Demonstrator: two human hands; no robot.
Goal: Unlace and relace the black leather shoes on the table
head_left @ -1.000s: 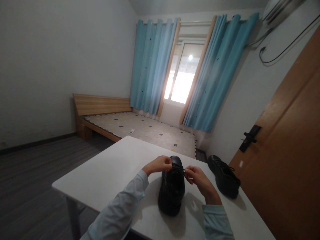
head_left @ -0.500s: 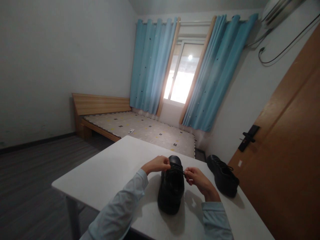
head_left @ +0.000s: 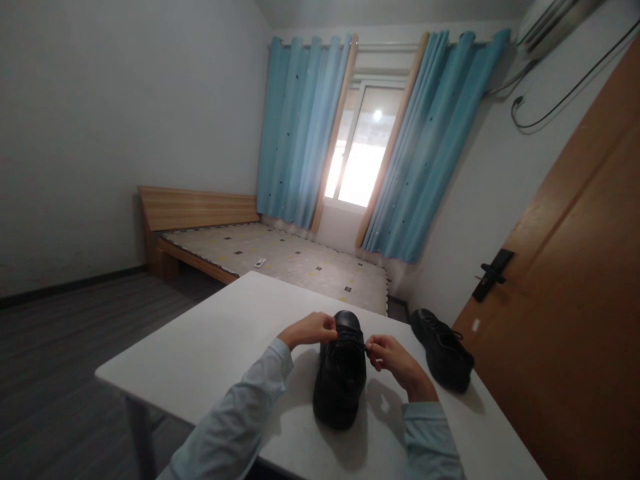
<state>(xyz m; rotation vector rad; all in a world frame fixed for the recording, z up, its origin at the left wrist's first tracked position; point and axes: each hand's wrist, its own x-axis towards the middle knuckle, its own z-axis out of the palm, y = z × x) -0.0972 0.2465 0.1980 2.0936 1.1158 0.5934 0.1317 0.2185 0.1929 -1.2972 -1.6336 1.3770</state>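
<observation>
A black lace-up shoe (head_left: pixel 340 393) stands upright on the white table (head_left: pixel 210 353), its toe pointing away from me. My left hand (head_left: pixel 313 329) is closed in a pinch at the left side of the laces, near the toe; its fingertips seem to grip a shoelace, though the lace there is hard to make out. On the other side, my right hand (head_left: pixel 387 352) pinches a black shoelace close to the shoe's right edge. A second black shoe (head_left: pixel 445 353) rests at the table's right edge, with neither hand touching it.
Beyond the table stands a bed with a patterned mattress (head_left: pixel 290 260) and a wooden headboard (head_left: pixel 200 208). A small white remote (head_left: pixel 259 263) lies on the mattress. To the right is a brown door (head_left: pixel 565 313) with a black handle (head_left: pixel 493 275). Blue curtains (head_left: pixel 305 133) flank the window.
The whole view has shifted slightly. Both hands keep nearly the same places on either side of the shoe, still pinching. The shoes have not visibly moved on the table.
</observation>
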